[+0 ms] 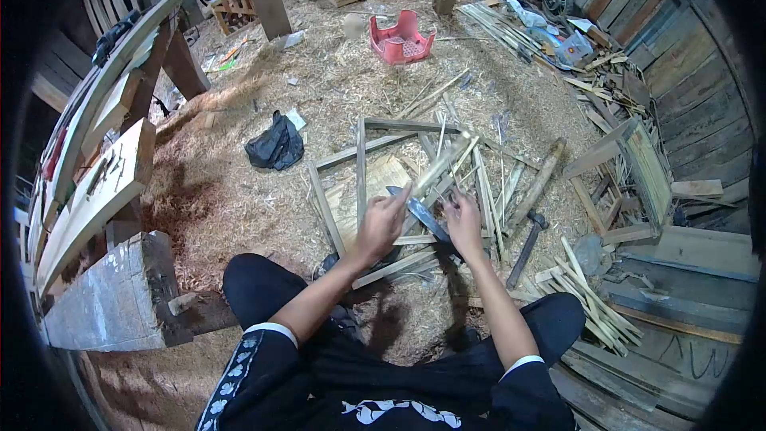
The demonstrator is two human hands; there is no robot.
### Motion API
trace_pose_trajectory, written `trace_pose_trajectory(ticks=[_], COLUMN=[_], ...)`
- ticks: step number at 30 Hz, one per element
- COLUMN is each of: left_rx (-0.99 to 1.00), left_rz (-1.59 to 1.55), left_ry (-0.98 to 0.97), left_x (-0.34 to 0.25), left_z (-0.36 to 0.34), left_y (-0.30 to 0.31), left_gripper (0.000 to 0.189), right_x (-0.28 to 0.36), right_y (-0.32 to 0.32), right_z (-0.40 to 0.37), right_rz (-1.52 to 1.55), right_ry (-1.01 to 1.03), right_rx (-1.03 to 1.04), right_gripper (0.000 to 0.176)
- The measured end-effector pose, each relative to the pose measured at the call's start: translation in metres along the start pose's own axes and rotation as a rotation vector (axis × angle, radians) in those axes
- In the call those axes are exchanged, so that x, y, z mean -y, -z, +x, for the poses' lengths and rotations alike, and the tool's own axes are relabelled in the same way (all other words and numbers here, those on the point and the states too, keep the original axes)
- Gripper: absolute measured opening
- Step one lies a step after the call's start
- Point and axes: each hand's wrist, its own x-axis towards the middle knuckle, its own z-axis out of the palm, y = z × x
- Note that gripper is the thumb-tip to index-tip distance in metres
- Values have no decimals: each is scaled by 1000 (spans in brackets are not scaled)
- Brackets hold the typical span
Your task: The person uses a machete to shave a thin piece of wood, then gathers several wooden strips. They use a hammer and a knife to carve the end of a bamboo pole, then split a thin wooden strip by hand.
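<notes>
At the centre of the frame, the left hand [381, 225] seems closed on a pale wooden strip [440, 168], while the knife [426, 215] runs toward the right hand [464, 227] (its grip I cannot tell), apparently mid-whittling, which calls for steady blade control.

hands [384, 219] around blade [427, 217] and wood strip [441, 165]
</notes>
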Motion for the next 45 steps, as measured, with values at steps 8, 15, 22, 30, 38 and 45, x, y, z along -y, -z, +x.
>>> trace_pose_trajectory(ticks=[8, 15, 22, 30, 38, 45], left_rx=[-101, -46, 164, 301, 320, 252], left_rz=[113, 124, 65, 154, 249, 168], left_ry=[-94, -42, -55, -184, -253, -227], left_x=[9, 14, -4, -32, -46, -38], left_z=[4, 13, 7, -5, -6, -7], left_y=[15, 3, -25, -37, -28, -34], left_gripper=[53, 54, 68, 74, 70, 57], right_x=[-63, -11, 36, 17, -54, -29], right_y=[-28, 37, 119, 100, 110, 80], right_z=[-67, -28, -29, -65, -37, -58], right_rz=[-399, -327, -287, -486, -546, -671], right_ry=[-97, -367, -351, -210, -61, 313], right_rx=[420, 184, -173, -1, -54, -241], right_gripper=[51, 41, 56, 61, 64, 63])
